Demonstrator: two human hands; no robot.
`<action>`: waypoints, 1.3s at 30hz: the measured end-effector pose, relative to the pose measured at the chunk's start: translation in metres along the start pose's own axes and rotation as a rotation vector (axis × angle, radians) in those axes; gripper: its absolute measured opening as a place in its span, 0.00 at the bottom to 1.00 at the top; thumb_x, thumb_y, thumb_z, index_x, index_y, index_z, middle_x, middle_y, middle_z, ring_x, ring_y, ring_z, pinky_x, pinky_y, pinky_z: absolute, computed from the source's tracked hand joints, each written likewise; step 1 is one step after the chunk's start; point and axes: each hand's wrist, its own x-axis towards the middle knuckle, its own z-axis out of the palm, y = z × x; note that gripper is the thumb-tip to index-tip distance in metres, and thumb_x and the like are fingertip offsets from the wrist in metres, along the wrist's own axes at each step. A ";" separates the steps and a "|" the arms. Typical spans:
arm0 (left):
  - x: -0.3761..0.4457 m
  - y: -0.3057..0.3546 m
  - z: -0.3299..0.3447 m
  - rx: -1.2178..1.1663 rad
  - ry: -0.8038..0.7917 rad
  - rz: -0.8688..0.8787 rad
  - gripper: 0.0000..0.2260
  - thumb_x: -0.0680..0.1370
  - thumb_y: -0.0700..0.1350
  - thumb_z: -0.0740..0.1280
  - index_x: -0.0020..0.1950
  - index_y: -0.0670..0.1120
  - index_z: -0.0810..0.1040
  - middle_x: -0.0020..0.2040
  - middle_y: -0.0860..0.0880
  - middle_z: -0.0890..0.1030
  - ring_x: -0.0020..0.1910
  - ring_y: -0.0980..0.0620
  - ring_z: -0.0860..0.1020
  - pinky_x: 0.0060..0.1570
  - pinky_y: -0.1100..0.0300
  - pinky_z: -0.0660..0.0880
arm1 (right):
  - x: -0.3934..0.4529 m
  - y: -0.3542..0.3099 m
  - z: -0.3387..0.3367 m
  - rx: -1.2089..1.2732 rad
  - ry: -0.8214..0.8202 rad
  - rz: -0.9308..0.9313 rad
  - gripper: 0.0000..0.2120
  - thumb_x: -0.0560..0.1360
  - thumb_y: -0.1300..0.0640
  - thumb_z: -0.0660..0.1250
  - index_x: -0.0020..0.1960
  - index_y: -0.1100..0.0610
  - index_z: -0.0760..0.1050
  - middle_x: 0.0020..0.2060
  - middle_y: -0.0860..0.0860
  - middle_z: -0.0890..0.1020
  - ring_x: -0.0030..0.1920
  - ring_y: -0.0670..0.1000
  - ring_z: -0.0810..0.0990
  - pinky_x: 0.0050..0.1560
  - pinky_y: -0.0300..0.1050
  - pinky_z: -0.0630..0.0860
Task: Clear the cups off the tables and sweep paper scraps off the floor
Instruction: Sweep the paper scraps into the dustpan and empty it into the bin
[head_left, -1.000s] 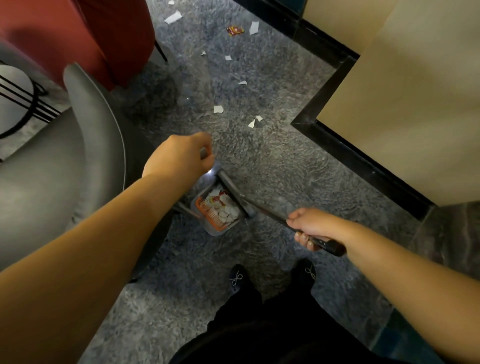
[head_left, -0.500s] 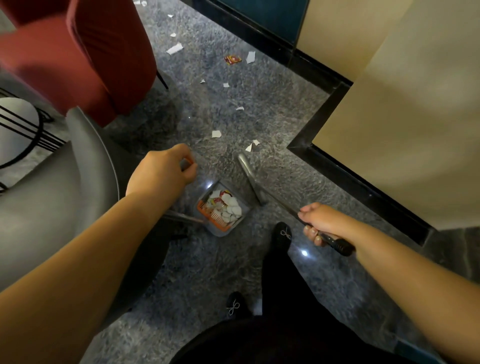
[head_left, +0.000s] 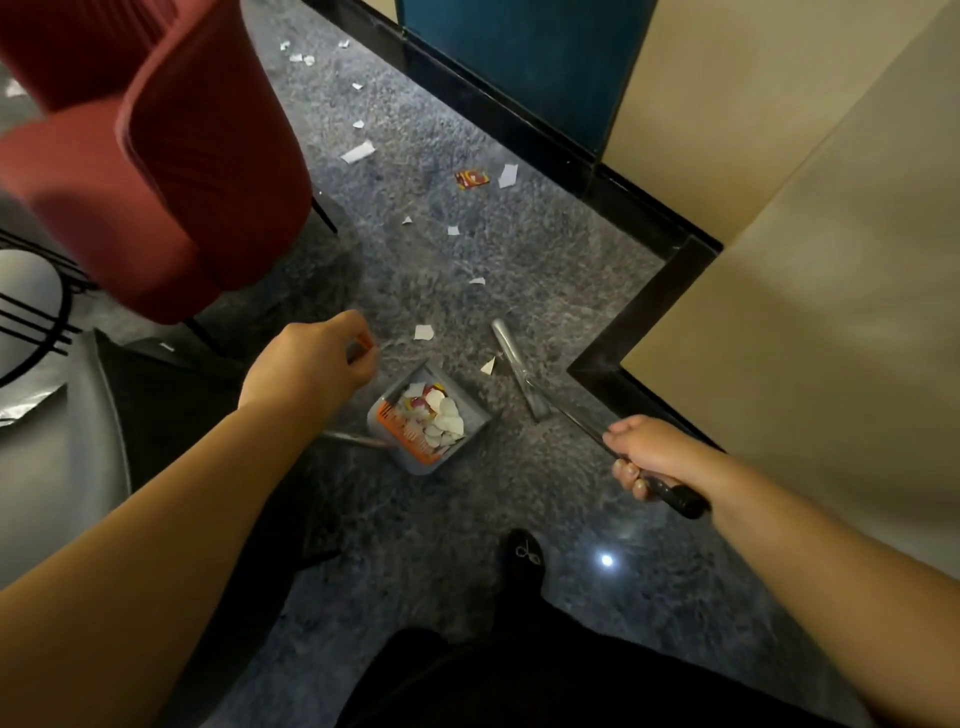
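Left hand (head_left: 311, 364) is curled in a tight grip on the dustpan handle, with the dustpan (head_left: 428, 418) sitting mid-frame on the floor (head_left: 519, 249), already loaded with paper bits. Right hand (head_left: 652, 457), lower right, has its grip wrapped round the broom handle (head_left: 675, 496), broom head (head_left: 517, 366) just right of the pan. Loose paper scraps (head_left: 358, 151) lie scattered toward the top centre, near the red chair (head_left: 171, 171).

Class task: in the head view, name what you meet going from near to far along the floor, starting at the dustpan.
Dustpan → white scrap → small scrap → red wrapper → cluster of scraps.
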 end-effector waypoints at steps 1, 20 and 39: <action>0.010 0.003 0.001 0.009 0.004 0.001 0.05 0.78 0.51 0.67 0.46 0.51 0.74 0.34 0.48 0.76 0.30 0.47 0.75 0.30 0.54 0.74 | 0.004 -0.010 -0.006 -0.001 0.002 0.004 0.11 0.83 0.57 0.56 0.65 0.51 0.63 0.31 0.54 0.68 0.17 0.44 0.64 0.21 0.32 0.63; 0.183 0.020 0.003 0.101 -0.171 0.193 0.04 0.79 0.48 0.65 0.48 0.50 0.73 0.39 0.46 0.80 0.33 0.47 0.76 0.30 0.56 0.72 | 0.111 -0.151 0.001 -0.249 0.011 0.030 0.10 0.84 0.56 0.54 0.46 0.58 0.67 0.26 0.55 0.70 0.20 0.49 0.67 0.23 0.37 0.67; 0.204 0.009 0.004 0.054 -0.123 0.217 0.07 0.80 0.50 0.64 0.44 0.52 0.70 0.29 0.50 0.73 0.28 0.48 0.73 0.24 0.58 0.70 | 0.082 -0.142 0.037 -0.200 -0.141 0.165 0.06 0.82 0.57 0.57 0.58 0.52 0.68 0.29 0.53 0.72 0.21 0.44 0.67 0.23 0.35 0.65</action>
